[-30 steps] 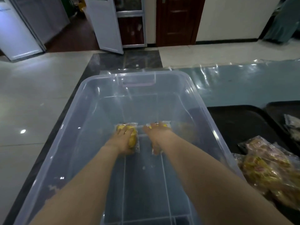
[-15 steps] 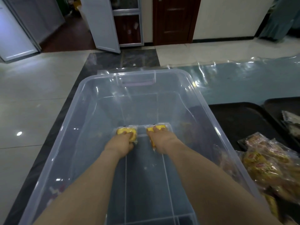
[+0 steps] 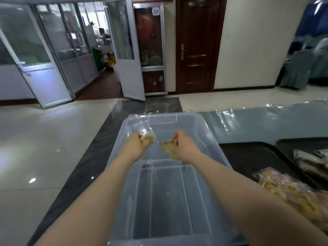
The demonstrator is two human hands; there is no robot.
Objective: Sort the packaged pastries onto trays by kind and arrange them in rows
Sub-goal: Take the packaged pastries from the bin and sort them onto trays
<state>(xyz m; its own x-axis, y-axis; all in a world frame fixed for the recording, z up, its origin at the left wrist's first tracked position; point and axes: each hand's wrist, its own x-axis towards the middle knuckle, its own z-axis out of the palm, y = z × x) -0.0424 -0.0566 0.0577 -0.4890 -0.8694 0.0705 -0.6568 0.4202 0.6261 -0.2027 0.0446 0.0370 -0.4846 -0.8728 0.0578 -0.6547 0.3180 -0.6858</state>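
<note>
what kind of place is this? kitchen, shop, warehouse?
Probably a back-of-house packing area in a hall or canteen, not a home kitchen. Cues: a wide tiled floor with glazed partition doors, a table under clear plastic sheeting, and black trays holding packaged pastries.

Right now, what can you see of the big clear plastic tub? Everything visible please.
The big clear plastic tub is a rectangular, translucent, bluish-tinted bin with rounded corners, a rolled rim and a moulded handle recess on its far end wall. It stands upright with no lid, just left of the black tray. Raised ribs run lengthwise along its floor, and no pastries show on the visible floor. Both forearms reach over it; the left hand and right hand each hold a yellow packaged pastry above its far half. Nothing else visibly touches it.
</note>
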